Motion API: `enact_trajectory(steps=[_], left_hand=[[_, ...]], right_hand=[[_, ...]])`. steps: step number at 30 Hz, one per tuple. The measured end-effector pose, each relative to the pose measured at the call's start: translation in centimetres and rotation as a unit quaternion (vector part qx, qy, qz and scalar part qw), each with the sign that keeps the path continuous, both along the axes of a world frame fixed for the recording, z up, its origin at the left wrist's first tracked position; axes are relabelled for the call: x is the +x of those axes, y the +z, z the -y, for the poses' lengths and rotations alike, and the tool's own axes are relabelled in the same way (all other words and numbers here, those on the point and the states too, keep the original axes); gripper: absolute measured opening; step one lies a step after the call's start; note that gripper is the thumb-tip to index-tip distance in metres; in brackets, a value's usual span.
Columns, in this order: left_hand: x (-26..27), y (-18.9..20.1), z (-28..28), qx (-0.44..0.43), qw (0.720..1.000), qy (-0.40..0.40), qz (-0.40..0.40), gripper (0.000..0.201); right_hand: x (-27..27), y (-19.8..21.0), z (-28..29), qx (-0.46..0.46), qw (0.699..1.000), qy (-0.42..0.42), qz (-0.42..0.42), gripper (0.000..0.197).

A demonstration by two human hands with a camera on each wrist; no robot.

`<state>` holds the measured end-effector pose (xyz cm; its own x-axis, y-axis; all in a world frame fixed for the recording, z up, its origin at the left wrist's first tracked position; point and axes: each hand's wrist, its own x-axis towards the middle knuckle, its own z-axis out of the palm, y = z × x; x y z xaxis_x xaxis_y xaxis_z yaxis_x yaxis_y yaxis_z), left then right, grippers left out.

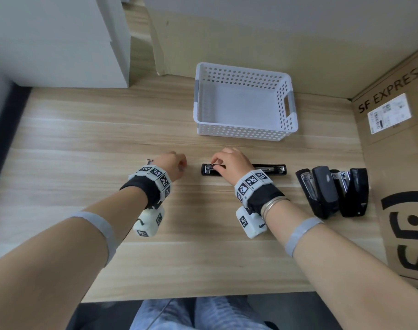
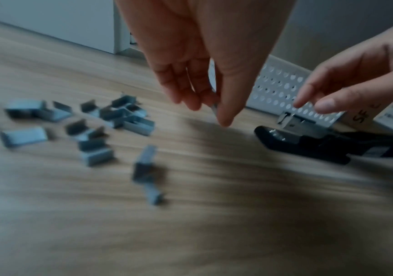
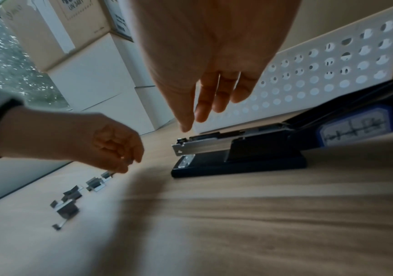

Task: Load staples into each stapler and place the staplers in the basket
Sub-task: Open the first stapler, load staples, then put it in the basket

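Basket (image 1: 245, 129): nothing held, at 12 o'clock.
Open stapler (image 1: 270, 169): laid flat at centre, channel unfilled as yet.
Left hand (image 2: 205, 78): a staple strip (image 2: 214, 107) is pinched.
Right hand (image 1: 229, 164): fingers loosely spread over the channel.
Spare staplers (image 1: 334, 191): two at 3 o'clock, untouched.
Staples (image 2: 110, 121): scattered at 9 o'clock.
Progress: early; none binned.

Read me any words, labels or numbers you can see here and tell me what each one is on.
"SF EXPRESS": brown cardboard box, head view.
"UN 34…", cut off: stacked cardboard carton, right wrist view.
White shipping label on the brown box: too small to read.
Blue sticker on the opened black stapler: blurred, unreadable.
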<state>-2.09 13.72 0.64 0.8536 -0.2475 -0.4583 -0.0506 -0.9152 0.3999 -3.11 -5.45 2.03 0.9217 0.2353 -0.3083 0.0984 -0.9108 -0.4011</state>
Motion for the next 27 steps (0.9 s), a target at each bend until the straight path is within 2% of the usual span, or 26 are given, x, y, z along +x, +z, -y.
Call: enact_trajectory(steps=[3,6,7,11,14,15,17,19,21,27], left_hand=[[0.0,0.3,1.6,-0.107,0.993,0.042,-0.018,0.020],[0.3,0.4,2.7,-0.184,0.977,0.100,-0.032,0.009],[0.5,0.4,3.0,-0.206,0.971,0.117,-0.043,0.013],[1.0,0.6,3.7,-0.265,0.950,0.141,-0.088,0.021],[0.9,0.4,3.9,-0.296,0.936,0.165,-0.096,0.024],[0.8,0.2,4.0,-0.290,0.939,0.163,-0.091,0.019],[0.5,0.2,4.1,-0.217,0.968,0.114,-0.060,0.007],[0.2,0.0,4.3,-0.158,0.985,0.063,-0.036,0.020],[0.1,-0.3,4.5,-0.138,0.989,0.039,-0.021,0.026],[0.1,-0.7,5.0,-0.100,0.995,0.011,0.011,0.022]], right_hand=[[0.0,0.3,-0.6,0.023,0.999,0.011,-0.024,0.021],[-0.1,0.7,-1.1,0.030,0.998,0.022,-0.055,0.036],[-0.2,0.7,-1.2,0.027,0.998,0.019,-0.055,0.038],[-0.3,1.1,-1.4,0.033,0.999,-0.029,-0.025,0.025],[-0.2,1.1,-1.2,0.000,1.000,-0.020,-0.010,0.020],[-0.1,1.1,-1.0,-0.013,1.000,-0.015,-0.009,0.019],[0.0,1.0,-0.4,-0.042,0.999,-0.003,-0.017,0.020],[0.1,0.8,0.2,-0.070,0.997,0.014,-0.030,0.021],[0.1,0.6,0.3,-0.080,0.996,0.024,-0.039,0.021],[0.7,0.0,-0.4,-0.097,0.992,0.043,-0.064,0.024]])
